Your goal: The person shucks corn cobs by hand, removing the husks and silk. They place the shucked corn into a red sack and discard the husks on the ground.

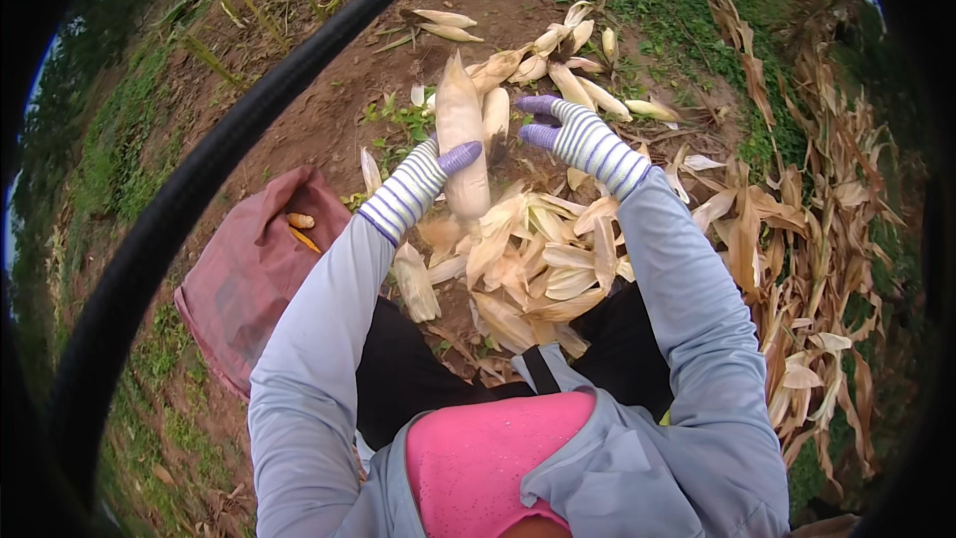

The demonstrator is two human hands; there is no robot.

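Note:
My left hand point(429, 172), in a striped knit glove with purple fingertips, grips a corn ear in its pale dry husk point(464, 131). The ear stands nearly upright in the picture, its pointed tip away from me. To its right, my right hand point(575, 131), gloved alike, has its fingers apart and holds nothing. Just beyond that hand lies a pile of unhusked corn ears point(549, 52) on the soil. Loose dry husks point(545, 254) are heaped between my legs, below both hands. One more husk piece point(415, 282) lies left of that heap.
A dull red sack point(258, 276) lies at my left, with bared orange corn point(301, 220) at its mouth. Dry corn stalks point(810, 291) are piled along the right. A dark strap or cable point(246, 119) crosses the view at the left. Several ears point(448, 25) lie farther out.

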